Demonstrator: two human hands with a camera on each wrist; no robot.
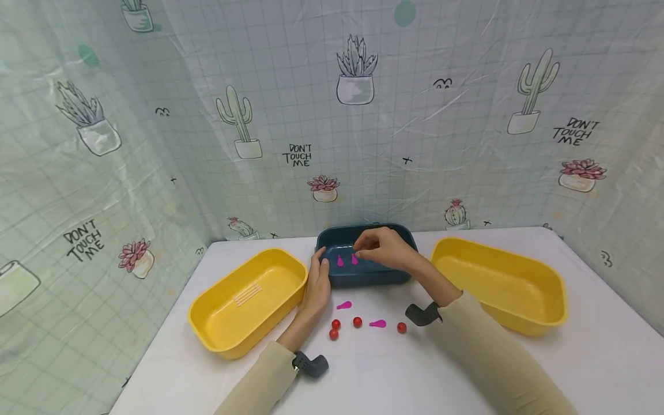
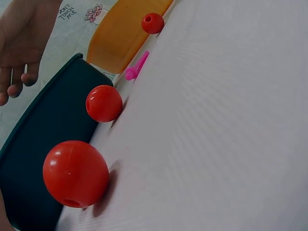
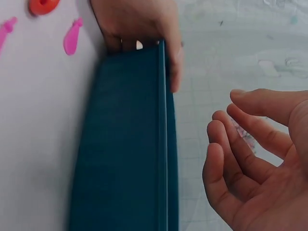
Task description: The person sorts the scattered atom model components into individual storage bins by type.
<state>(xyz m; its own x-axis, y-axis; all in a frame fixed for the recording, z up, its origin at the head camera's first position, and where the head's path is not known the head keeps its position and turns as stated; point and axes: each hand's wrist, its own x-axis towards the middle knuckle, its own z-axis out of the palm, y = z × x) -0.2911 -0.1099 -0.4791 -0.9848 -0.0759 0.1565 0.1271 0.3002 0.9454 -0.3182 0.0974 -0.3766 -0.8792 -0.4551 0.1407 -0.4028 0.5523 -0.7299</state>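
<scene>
A dark blue bin (image 1: 370,278) stands at the back of the table, with two small pink bowling-pin-shaped pieces (image 1: 340,261) inside. My left hand (image 1: 317,288) holds the bin's left end; in the right wrist view a digit of that left hand (image 3: 144,21) hooks over the rim while other fingers stay outside. Over the bin hovers my right hand (image 1: 386,248), its fingers loosely bent. The right wrist view shows nothing between the thumb and fingers of this right hand (image 3: 260,154).
Two more pink pieces (image 1: 378,324) and several red beads (image 1: 357,322) lie on the white table (image 1: 373,369) before the bin. A yellow bin (image 1: 204,334) with pale sticks (image 1: 247,294) is on the left. Another yellow bin (image 1: 524,323) stands right. A patterned curtain (image 1: 384,144) hangs behind.
</scene>
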